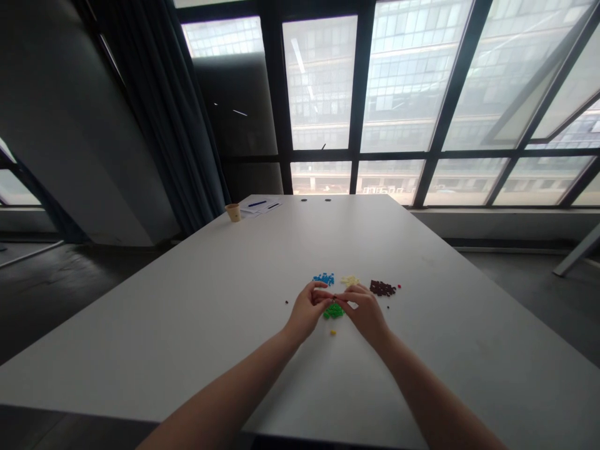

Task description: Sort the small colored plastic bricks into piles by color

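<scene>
My left hand (309,306) and my right hand (363,306) meet fingertip to fingertip over the table. Both are closed in a pinch around a tiny dark piece (334,297), too small to make out. Right below the fingers lies a pile of green pieces (334,311). Beyond my left hand is a pile of blue pieces (323,279). Pale yellow pieces (350,280) lie behind my right hand, partly covered by it. Dark brown pieces (382,288) are heaped to its right. A single yellow piece (333,332) rests nearer to me.
The long white table (210,312) stretches toward the windows. Small loose bits lie apart: a red one (399,286), a dark one (388,307) and a brownish one (287,302). At the far left corner stand a paper cup (233,212) and papers with a blue pen (257,204).
</scene>
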### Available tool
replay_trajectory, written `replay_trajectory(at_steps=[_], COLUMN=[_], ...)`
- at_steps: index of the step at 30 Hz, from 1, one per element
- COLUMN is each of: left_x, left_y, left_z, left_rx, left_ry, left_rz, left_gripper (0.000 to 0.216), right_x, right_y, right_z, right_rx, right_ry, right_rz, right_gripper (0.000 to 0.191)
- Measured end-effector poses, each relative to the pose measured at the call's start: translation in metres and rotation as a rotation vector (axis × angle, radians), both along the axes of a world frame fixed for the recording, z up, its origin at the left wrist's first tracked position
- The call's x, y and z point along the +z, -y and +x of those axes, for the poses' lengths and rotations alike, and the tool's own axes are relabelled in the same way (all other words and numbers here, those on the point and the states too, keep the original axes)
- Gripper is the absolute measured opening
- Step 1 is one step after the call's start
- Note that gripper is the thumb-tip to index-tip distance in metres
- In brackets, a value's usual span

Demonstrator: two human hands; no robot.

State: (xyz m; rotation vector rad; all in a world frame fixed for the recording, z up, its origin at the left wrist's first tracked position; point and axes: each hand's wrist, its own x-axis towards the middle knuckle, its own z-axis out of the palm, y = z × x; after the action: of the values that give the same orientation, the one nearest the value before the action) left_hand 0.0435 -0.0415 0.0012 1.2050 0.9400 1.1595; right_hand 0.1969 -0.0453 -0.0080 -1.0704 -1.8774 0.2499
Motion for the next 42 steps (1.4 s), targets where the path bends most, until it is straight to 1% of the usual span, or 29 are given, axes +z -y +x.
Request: replay_trajectory(at_steps=[2, 4, 6, 8, 10, 13, 14, 17, 19, 23, 27, 31, 33, 35, 37, 38, 39, 40, 42], left_x=[0.002, 0.005, 0.008, 0.006, 0.0, -0.019, -0.026, -0.042, -0.046, -0.043, -0.038, -0.036, -0.034, -0.028, -0.019, -0.014, -0.009, -0.004, 0.005], left_y=[0.001, 0.001, 0.001, -0.002, -0.007, -0.019, -0.023, -0.03, -0.032, -0.031, -0.03, -0.03, -0.03, -0.029, -0.027, -0.025, -0.023, -0.021, -0.016], left_z=[-0.001, -0.005, -0.013, -0.026, -0.042, -0.067, -0.074, -0.087, -0.09, -0.088, -0.087, -0.088, -0.086, -0.078, -0.063, -0.055, -0.045, -0.036, -0.02], left_rx=[-0.045, -0.113, -0.149, -0.136, -0.097, 0.021, 0.046, 0.084, 0.082, 0.046, 0.029, 0.027, 0.052, 0.078, 0.07, 0.062, 0.034, 0.009, -0.037], left_ry=[-0.018, -0.075, -0.205, -0.397, -0.605, -0.939, -1.024, -1.152, -1.164, -1.144, -1.121, -1.069, -1.0, -0.856, -0.628, -0.482, -0.312, -0.147, 0.098], left_rz=[-0.008, -0.008, 0.033, 0.112, 0.206, 0.391, 0.409, 0.402, 0.425, 0.467, 0.451, 0.426, 0.383, 0.294, 0.156, 0.07, -0.03, -0.126, -0.277], left_gripper=[0.042, 0.043, 0.039, 0.029, 0.023, 0.026, 0.027, 0.03, 0.031, 0.03, 0.028, 0.026, 0.022, 0.016, 0.011, 0.012, 0.015, 0.02, 0.028], right_x=[0.005, 0.009, 0.011, 0.011, 0.009, 0.002, 0.0, -0.008, -0.011, -0.014, -0.013, -0.005, 0.002, 0.009, 0.018, 0.022, 0.027, 0.031, 0.036], right_y=[0.003, 0.002, -0.004, -0.017, -0.033, -0.054, -0.058, -0.067, -0.07, -0.075, -0.075, -0.071, -0.069, -0.067, -0.062, -0.058, -0.053, -0.046, -0.031], right_z=[0.001, 0.01, 0.028, 0.056, 0.087, 0.126, 0.134, 0.144, 0.142, 0.136, 0.136, 0.14, 0.14, 0.135, 0.121, 0.111, 0.098, 0.085, 0.057], right_rx=[-0.016, -0.053, -0.116, -0.201, -0.315, -0.533, -0.584, -0.64, -0.636, -0.645, -0.66, -0.663, -0.668, -0.664, -0.612, -0.554, -0.465, -0.362, -0.146], right_ry=[0.065, 0.116, 0.147, 0.178, 0.23, 0.346, 0.396, 0.499, 0.52, 0.534, 0.529, 0.504, 0.487, 0.472, 0.429, 0.377, 0.313, 0.246, 0.114], right_rz=[-0.032, -0.057, -0.088, -0.148, -0.211, -0.319, -0.377, -0.513, -0.553, -0.632, -0.7, -0.672, -0.637, -0.598, -0.519, -0.446, -0.363, -0.286, -0.192], right_gripper=[0.009, 0.011, 0.013, 0.017, 0.018, 0.018, 0.019, 0.02, 0.02, 0.016, 0.014, 0.017, 0.02, 0.023, 0.024, 0.023, 0.022, 0.022, 0.021])
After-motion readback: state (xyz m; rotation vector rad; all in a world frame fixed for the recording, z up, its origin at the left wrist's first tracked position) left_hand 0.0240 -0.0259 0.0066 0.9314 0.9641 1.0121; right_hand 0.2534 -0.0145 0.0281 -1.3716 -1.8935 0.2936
